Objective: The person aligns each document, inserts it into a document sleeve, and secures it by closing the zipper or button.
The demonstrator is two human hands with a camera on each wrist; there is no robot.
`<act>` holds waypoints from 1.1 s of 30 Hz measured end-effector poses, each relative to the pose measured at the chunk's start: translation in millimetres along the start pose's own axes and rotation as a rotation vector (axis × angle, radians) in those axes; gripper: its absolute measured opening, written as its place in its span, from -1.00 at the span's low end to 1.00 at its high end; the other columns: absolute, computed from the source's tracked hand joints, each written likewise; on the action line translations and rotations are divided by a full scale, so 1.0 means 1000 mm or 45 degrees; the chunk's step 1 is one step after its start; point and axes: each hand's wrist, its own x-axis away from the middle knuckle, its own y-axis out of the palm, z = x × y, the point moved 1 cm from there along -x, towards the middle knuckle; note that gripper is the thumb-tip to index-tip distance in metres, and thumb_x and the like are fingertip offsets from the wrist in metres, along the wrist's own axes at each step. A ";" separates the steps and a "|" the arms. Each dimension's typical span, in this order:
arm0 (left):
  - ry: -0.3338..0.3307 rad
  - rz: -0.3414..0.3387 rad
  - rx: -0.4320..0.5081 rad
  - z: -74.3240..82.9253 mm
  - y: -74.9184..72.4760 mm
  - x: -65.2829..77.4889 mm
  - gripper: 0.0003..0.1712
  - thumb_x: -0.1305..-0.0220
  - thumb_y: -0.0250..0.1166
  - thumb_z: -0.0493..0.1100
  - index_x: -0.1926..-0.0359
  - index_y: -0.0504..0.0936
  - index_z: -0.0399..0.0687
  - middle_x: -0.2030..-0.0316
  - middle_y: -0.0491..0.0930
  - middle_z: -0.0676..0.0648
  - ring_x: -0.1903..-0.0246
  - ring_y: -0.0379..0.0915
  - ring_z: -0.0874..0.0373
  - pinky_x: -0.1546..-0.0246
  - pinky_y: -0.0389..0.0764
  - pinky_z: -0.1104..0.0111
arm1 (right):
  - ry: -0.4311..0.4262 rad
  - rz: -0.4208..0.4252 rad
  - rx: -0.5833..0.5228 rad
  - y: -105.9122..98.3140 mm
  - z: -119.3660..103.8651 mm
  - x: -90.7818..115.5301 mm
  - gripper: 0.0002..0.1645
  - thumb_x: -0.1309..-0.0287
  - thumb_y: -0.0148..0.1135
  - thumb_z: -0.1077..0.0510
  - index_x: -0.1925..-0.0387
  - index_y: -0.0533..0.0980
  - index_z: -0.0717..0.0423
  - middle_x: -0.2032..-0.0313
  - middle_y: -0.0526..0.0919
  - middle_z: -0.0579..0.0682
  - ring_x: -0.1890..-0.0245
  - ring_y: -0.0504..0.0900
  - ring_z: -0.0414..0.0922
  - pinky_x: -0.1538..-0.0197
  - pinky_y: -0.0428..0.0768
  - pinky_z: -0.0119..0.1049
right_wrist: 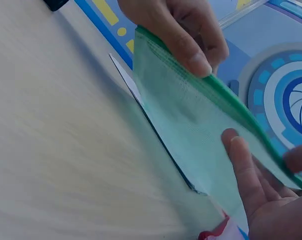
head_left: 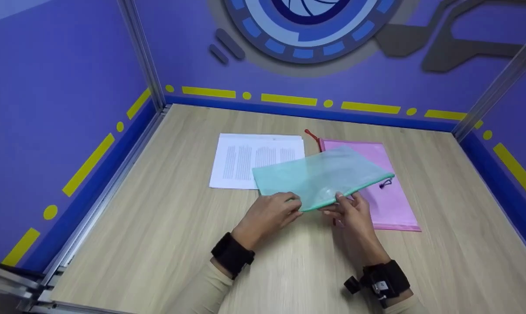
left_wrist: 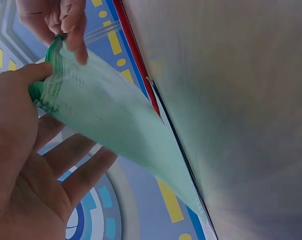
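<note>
A translucent green mesh zip pouch (head_left: 306,174) is lifted at its near edge and lies tilted over the papers and a pink pouch. My left hand (head_left: 269,213) pinches its near left corner. Farther right along the green zip edge, my right hand (head_left: 352,213) holds it, thumb on top and fingers beneath. In the left wrist view, the left thumb (left_wrist: 38,72) presses the zip edge while other fingers spread below the mesh. The right wrist view shows the right fingers (right_wrist: 243,160) against the mesh. A dark zip pull (head_left: 386,183) dangles at the pouch's right end.
A stack of printed white papers (head_left: 263,146) lies at the back left, partly under the green pouch. The pink zip pouch (head_left: 394,205) with a red cord (head_left: 312,135) lies to the right. Purple panels (head_left: 193,52) wall the wooden table (head_left: 158,235).
</note>
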 end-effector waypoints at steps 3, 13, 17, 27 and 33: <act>-0.025 -0.054 0.038 -0.001 0.000 0.001 -0.78 -0.49 0.37 0.08 0.16 0.65 0.05 0.18 0.69 0.10 0.22 0.65 0.25 0.28 0.66 0.40 | -0.117 0.048 0.013 0.004 0.000 0.003 -0.61 -0.66 -0.01 0.23 -0.35 0.35 0.33 0.08 0.77 0.32 0.27 0.84 -0.02 0.18 0.79 -0.19; -0.095 0.111 0.186 -0.016 -0.013 0.000 -0.52 -0.51 0.34 0.15 -0.26 0.62 0.01 -0.12 0.68 -0.01 -0.13 0.65 0.13 -0.06 0.70 0.27 | -0.836 0.425 0.448 0.014 -0.010 0.021 -0.66 -0.58 0.07 0.35 -0.27 0.50 0.36 0.13 0.74 0.27 0.30 0.80 -0.08 0.17 0.73 -0.39; -0.080 0.321 0.293 -0.019 -0.019 -0.001 -0.42 -0.50 0.36 0.11 -0.38 0.54 -0.04 -0.21 0.65 -0.07 -0.28 0.57 0.10 -0.25 0.60 0.24 | -1.283 0.602 0.707 0.013 -0.020 0.020 -0.56 -0.35 0.15 0.56 -0.22 0.56 0.37 0.07 0.73 0.27 0.09 0.73 -0.05 -0.11 0.58 -0.47; -0.081 0.525 0.367 -0.019 -0.024 -0.002 -0.65 -0.47 0.38 -0.08 -0.12 0.62 -0.19 0.07 0.75 -0.05 0.07 0.73 0.15 0.11 0.74 0.29 | -1.143 0.497 1.325 -0.008 -0.019 0.008 -0.47 -0.33 0.26 0.49 -0.26 0.67 0.12 -0.23 0.70 0.16 -0.27 0.56 0.34 -0.16 0.44 0.42; -0.087 0.254 0.232 -0.013 -0.014 0.001 -0.94 -0.47 0.37 -0.14 0.11 0.73 0.03 0.16 0.69 0.06 0.15 0.66 0.17 0.27 0.66 0.35 | -0.836 0.286 1.526 -0.018 -0.001 0.005 -0.58 -0.34 0.28 0.44 -0.16 0.73 0.14 -0.11 0.76 0.17 -0.15 0.62 0.38 -0.02 0.49 0.45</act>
